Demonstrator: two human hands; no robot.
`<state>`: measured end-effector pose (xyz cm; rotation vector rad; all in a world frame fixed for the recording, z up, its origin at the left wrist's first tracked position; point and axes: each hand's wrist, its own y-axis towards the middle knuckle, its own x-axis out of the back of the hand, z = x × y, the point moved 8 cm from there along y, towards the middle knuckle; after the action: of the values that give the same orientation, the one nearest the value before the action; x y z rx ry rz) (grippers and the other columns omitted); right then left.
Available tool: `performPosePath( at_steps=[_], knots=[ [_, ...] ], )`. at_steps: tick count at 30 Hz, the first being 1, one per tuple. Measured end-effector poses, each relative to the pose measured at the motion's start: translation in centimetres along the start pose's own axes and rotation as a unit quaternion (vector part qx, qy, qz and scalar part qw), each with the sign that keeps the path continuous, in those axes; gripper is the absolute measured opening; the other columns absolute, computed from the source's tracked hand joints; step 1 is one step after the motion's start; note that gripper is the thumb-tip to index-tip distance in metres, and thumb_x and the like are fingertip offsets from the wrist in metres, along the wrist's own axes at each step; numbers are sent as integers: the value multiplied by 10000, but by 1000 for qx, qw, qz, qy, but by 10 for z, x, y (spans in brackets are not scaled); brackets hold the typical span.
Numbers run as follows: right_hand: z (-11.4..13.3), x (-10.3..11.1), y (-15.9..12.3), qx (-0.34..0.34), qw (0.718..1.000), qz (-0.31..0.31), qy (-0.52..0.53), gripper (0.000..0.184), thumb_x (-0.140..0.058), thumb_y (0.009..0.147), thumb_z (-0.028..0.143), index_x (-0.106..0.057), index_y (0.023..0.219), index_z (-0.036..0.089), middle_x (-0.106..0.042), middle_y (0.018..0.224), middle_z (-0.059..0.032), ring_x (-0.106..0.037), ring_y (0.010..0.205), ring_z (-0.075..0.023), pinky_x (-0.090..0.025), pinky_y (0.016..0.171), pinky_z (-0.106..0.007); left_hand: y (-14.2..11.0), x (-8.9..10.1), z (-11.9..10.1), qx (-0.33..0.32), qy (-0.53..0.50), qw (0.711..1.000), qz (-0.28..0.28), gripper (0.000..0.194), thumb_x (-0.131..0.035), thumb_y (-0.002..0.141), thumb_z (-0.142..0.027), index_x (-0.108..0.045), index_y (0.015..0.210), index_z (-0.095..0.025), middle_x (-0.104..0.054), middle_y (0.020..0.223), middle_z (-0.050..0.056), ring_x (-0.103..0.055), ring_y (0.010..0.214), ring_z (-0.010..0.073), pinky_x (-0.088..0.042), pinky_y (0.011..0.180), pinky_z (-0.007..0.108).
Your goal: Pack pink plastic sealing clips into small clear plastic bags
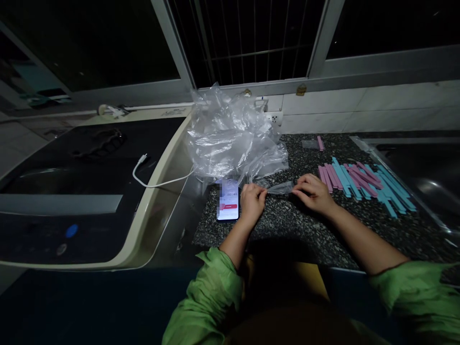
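Note:
My left hand (252,201) and my right hand (313,192) rest on a dark speckled countertop (287,230), each pinching one end of a small clear plastic sleeve (281,189) stretched between them. Both hands have their fingers closed on it. A pile of pink and blue flat sticks (364,183) lies just right of my right hand. A lit phone (228,200) lies flat beside my left hand.
A heap of crumpled clear plastic bags (232,136) sits behind the phone. One pink stick (320,143) and a clear sleeve lie near the back wall. A washing machine (82,191) with a white cable (151,179) stands at left, a steel sink (424,172) at right.

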<state>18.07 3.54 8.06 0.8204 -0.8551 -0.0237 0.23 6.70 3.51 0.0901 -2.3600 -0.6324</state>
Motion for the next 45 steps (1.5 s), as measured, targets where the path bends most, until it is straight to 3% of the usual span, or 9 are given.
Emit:
performPosePath(
  at_steps=[5, 11, 18, 23, 33, 37, 41, 45],
  knots=[
    [-14, 9, -1, -87, 992, -62, 65, 207, -529, 814, 354, -585, 672, 214, -548, 727, -36, -528, 693, -164, -443, 620, -320, 3, 4, 9, 35, -92, 995, -34, 143, -624, 757, -228, -670, 882, -175, -585, 704, 13, -531, 755, 157, -426, 743, 288],
    [-25, 7, -3, -134, 978, -90, 133, 233, -560, 800, 383, -550, 648, 207, -548, 704, -22, -538, 703, -159, -457, 668, -322, 1, -19, 13, 98, -231, 966, 61, 101, -632, 717, -215, -650, 643, -149, -580, 639, -6, -513, 629, 109, -407, 646, 233],
    [-23, -1, -2, -104, 988, -26, 110, 202, -635, 745, 409, -650, 782, 211, -578, 795, -39, -542, 710, -158, -454, 592, -293, 1, -22, 20, 152, -310, 937, 56, 112, -590, 714, -195, -624, 617, -152, -582, 587, -26, -506, 604, 100, -406, 646, 222],
    [-20, -6, -4, -73, 993, -20, 87, 130, -611, 770, 340, -670, 798, 227, -567, 798, -36, -546, 718, -158, -462, 594, -297, 0, -24, 18, 166, -351, 918, 75, 113, -578, 719, -180, -624, 620, -152, -629, 638, -12, -550, 665, 114, -420, 701, 234],
    [-18, -1, -2, -57, 997, -3, 60, 148, -571, 797, 330, -626, 718, 219, -568, 770, -43, -557, 750, -182, -471, 674, -343, 0, -27, 25, 184, -294, 935, 74, 140, -558, 750, -180, -596, 619, -149, -565, 580, -36, -500, 601, 103, -391, 647, 222],
    [-24, 0, -1, -90, 990, -11, 110, 202, -580, 784, 380, -606, 680, 210, -569, 750, -38, -552, 718, -168, -459, 648, -318, -1, -18, 22, 141, -225, 963, 37, 126, -557, 776, -220, -601, 688, -143, -557, 618, -15, -498, 610, 116, -398, 634, 236],
    [-41, 3, -4, -194, 964, -46, 178, 271, -619, 722, 459, -579, 639, 204, -553, 667, -13, -516, 632, -147, -426, 597, -290, -5, 6, 0, -10, -117, 991, -66, 211, -606, 775, -283, -592, 941, -153, -581, 759, 23, -521, 758, 154, -420, 735, 279],
    [-52, -5, -11, -309, 919, -31, 244, 332, -660, 636, 510, -556, 601, 197, -474, 530, 34, -403, 492, -100, -339, 502, -254, -13, 12, -23, -135, -17, 987, -91, 205, -573, 813, -297, -584, 984, -184, -586, 832, 50, -506, 812, 178, -415, 745, 309]
  ],
)
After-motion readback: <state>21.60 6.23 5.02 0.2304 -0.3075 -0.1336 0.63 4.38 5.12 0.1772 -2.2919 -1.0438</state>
